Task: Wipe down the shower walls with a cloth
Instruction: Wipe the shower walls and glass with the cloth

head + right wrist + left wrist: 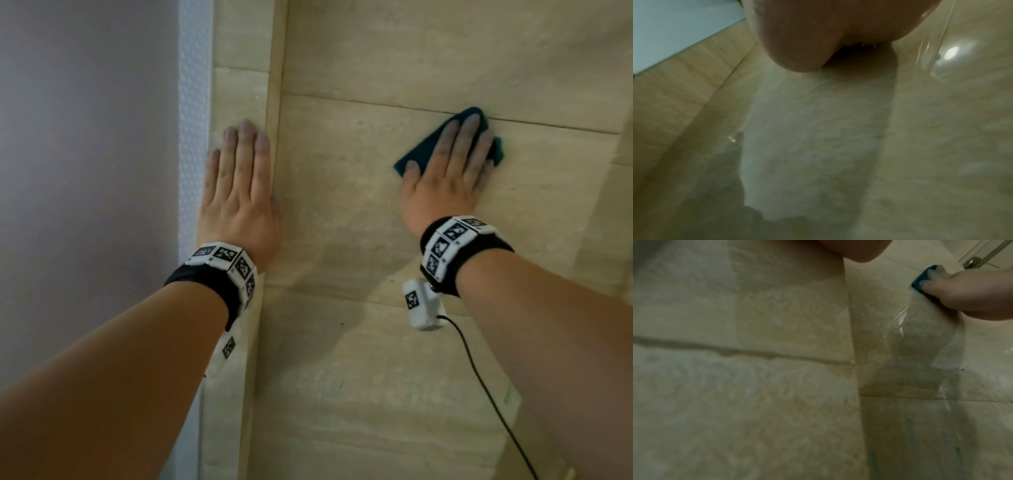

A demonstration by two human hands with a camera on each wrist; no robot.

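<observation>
A dark teal cloth [420, 148] lies flat against the beige tiled shower wall [376, 61]. My right hand [448, 171] presses it to the tile with straight, spread fingers, just below a grout line. My left hand [239, 181] rests flat on the narrow tiled strip at the wall's left edge, fingers straight and together. In the left wrist view the cloth [922, 278] shows as a blue edge under the right hand [962, 290], with a wet streak on the wall [900, 324] beneath it. The right wrist view shows only the heel of my right hand [818, 32] on wet tile.
A pale lilac wall [85, 137] and a white textured strip [193, 120] border the tiles on the left. A black cable [486, 387] hangs from the right wrist camera. A metal shower fitting [972, 262] sits at the upper right in the left wrist view.
</observation>
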